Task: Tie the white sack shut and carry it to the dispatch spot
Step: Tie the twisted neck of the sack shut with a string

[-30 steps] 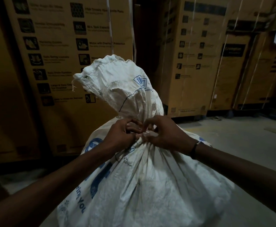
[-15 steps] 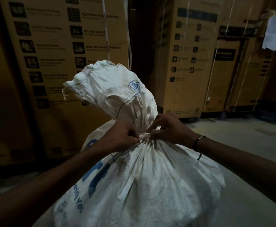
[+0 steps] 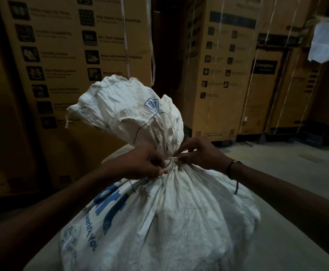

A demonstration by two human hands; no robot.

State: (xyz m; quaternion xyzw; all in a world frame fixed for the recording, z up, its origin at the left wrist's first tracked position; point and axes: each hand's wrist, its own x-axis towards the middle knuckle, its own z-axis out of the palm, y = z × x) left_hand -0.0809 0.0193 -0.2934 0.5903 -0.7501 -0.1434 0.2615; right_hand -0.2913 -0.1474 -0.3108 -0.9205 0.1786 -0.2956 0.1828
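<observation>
A full white woven sack (image 3: 165, 218) with blue print stands upright on the floor right in front of me. Its neck is gathered tight and the loose mouth fans out above. A thin white tie (image 3: 172, 159) runs round the neck. My left hand (image 3: 143, 164) pinches the tie's end on the left side of the neck. On the right side, my right hand (image 3: 197, 153) pinches the other end with its fingertips. Both hands press close against the gathered neck.
Tall brown cardboard cartons (image 3: 77, 61) with strapping stand close behind the sack, more cartons (image 3: 224, 75) at the back right. A white sheet (image 3: 323, 43) hangs at the upper right. Grey concrete floor (image 3: 288, 169) lies to the right.
The sack's loose mouth has drifted lower and left in view as my head moved. Both hands stayed at the neck, with their fingers shifting on the tie.
</observation>
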